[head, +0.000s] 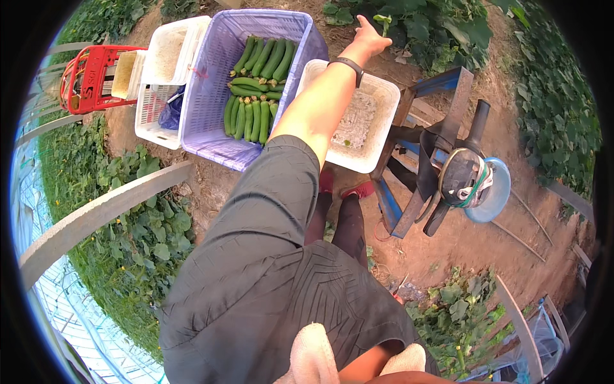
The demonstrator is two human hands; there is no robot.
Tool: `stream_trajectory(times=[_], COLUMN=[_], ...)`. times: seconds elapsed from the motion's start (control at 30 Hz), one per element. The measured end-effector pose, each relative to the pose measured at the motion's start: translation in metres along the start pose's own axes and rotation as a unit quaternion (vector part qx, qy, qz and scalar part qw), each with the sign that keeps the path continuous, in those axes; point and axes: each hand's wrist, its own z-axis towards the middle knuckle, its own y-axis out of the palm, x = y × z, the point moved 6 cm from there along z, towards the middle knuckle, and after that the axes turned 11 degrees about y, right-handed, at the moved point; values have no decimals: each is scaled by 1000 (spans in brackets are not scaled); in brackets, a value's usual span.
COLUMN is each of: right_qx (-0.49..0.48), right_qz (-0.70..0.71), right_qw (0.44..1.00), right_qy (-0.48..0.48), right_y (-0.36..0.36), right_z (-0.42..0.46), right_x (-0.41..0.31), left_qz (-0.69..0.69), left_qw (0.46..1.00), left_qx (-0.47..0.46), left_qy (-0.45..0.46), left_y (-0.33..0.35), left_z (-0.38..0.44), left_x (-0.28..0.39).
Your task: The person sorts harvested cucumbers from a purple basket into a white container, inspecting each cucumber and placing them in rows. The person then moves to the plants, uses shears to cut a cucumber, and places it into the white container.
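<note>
My left hand (370, 39), with a dark band at its wrist, reaches beyond a shallow white plastic tub (383, 139). Its fingers are spread. A small green plant piece (383, 23) shows between finger and thumb; whether it touches them is unclear. Under the outstretched forearm, the tub has a dirty bottom with a few scraps. Beside it stands a purple slatted plastic crate (206, 108), lined with clear film. Several green zucchini (261, 57) lie in it in rows, the middle ones crosswise. My right hand is out of view; part of that arm shows at the bottom edge.
A rusty blue metal frame (427, 139) with black-gripped bars carries a cord-wrapped dark object (463, 177) and a light-blue basin (499, 189). White plastic crates (160, 115) and a red metal rack (88, 79) stand left. Leafy vines (431, 29) and a curved support (105, 211) flank the soil path.
</note>
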Motion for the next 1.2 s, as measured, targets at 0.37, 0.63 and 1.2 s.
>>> stream_trajectory(times=[0.37,0.63,1.2], right_qx=[23,60,38], right_qz=[-18,-24,-109], right_qw=[999,996,979], right_qy=[-33,-54,-166], right_y=[3,-13,13], right_z=[-12,-18,25], right_x=[-59,-52,-62], left_qz=[-261,-606,-580], left_qw=[867,619,711], left_qx=[-218,63,3], left_qy=[-364,-495,-398], left_y=[16,93,-27], left_z=[-372,-364,-436], left_x=[-133,-171,-144])
